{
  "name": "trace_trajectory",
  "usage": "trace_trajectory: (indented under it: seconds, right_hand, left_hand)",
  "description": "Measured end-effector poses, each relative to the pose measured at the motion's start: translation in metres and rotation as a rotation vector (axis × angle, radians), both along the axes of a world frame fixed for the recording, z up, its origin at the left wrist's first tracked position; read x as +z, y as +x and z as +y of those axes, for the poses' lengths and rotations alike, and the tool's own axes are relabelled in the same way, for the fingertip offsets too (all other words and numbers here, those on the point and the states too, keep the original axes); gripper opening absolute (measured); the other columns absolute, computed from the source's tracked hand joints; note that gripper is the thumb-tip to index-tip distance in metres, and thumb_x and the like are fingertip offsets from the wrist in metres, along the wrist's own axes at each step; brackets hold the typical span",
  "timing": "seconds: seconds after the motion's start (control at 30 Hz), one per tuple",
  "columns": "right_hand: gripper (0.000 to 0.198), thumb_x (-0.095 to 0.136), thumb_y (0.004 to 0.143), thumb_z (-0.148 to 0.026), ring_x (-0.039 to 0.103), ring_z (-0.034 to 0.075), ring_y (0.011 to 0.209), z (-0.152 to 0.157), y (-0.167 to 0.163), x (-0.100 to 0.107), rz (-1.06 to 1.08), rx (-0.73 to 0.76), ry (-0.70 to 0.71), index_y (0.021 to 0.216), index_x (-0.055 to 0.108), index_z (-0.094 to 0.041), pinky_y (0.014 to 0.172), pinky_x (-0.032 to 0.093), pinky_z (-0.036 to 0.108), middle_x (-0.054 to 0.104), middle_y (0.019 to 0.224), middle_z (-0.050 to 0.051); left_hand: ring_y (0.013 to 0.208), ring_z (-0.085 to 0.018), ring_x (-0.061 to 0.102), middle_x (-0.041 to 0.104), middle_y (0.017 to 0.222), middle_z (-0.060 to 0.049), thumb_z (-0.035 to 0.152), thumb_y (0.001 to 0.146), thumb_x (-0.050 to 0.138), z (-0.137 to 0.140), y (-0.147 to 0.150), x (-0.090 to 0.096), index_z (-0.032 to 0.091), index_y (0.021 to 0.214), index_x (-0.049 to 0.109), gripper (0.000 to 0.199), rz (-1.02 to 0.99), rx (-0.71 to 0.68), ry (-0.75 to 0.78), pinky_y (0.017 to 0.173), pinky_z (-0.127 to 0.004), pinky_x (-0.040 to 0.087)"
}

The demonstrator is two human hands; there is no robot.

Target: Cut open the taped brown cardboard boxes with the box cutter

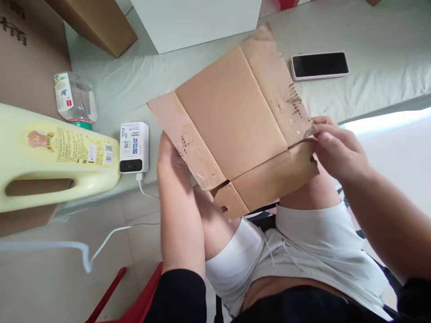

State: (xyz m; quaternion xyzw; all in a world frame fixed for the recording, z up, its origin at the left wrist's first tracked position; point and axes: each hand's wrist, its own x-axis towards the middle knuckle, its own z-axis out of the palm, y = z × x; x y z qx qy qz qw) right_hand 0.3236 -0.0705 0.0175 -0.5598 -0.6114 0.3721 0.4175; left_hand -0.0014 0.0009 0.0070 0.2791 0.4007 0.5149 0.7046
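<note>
A flattened piece of brown cardboard point(225, 112) is tilted above my lap, with fold lines, scuffed side flaps and torn edges. My right hand point(336, 141) pinches its right corner between thumb and fingers, beside a torn strip. Under the left flap, my left hand point(167, 150) holds the sheet from below. The fingers of that hand are hidden behind the cardboard. At the lower edge, a small tab point(230, 202) with a notch hangs out.
On the green-covered table point(370, 36) lie a phone point(319, 65) and a white power bank point(134, 146) with a cable plugged in. At the left are a yellow jug point(63, 157), a clear plastic bottle point(82, 101) and cardboard boxes point(97, 27). A white box point(202, 20) stands behind.
</note>
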Motion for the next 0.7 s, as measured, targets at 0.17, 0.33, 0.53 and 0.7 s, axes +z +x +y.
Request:
trace_trajectory:
  seconds: [0.17,0.33,0.53,0.7]
  right_hand:
    - [0.033,0.073,0.077,-0.051,0.056,0.015,0.066,0.0,-0.006,0.004,0.15,-0.017,-0.354,0.073,0.062,-0.02,0.06,0.047,0.028,0.052,0.065,0.0]
    - [0.026,0.075,0.077,-0.037,0.058,0.014,0.066,-0.002,-0.014,0.006,0.069,-0.084,-0.258,0.096,0.064,-0.023,0.056,0.045,0.024,0.064,0.077,0.0]
    - [0.056,0.052,0.078,-0.071,0.067,0.026,0.07,0.011,0.002,0.007,0.438,0.017,-0.238,0.121,0.057,-0.035,0.059,0.054,0.042,0.068,0.085,0.004]
    - [0.049,0.072,0.063,-0.076,0.061,0.021,0.055,0.022,0.018,0.003,0.455,0.085,-0.233,0.075,0.067,-0.028,0.053,0.049,0.037,0.065,0.064,0.003]
  left_hand:
    - [0.113,-0.028,0.067,0.074,0.08,-0.005,0.05,0.077,0.071,0.005,0.001,-0.012,0.029,0.091,0.067,0.026,0.083,0.076,-0.079,0.092,-0.044,0.059]
    - [0.128,-0.03,0.061,0.076,0.099,-0.008,0.068,0.079,0.062,-0.005,0.004,-0.007,0.025,0.093,0.067,0.045,-0.003,0.104,0.11,0.098,-0.046,0.058]
    - [0.134,-0.027,0.057,0.076,0.104,-0.003,0.038,0.073,0.076,0.013,0.008,-0.015,0.024,0.089,0.066,0.023,0.073,0.282,0.172,0.104,-0.044,0.055]
    - [0.135,-0.024,0.054,0.074,0.114,0.001,0.034,0.078,0.07,0.039,0.029,-0.016,0.027,0.093,0.067,0.016,-0.034,0.351,0.14,0.106,-0.041,0.052]
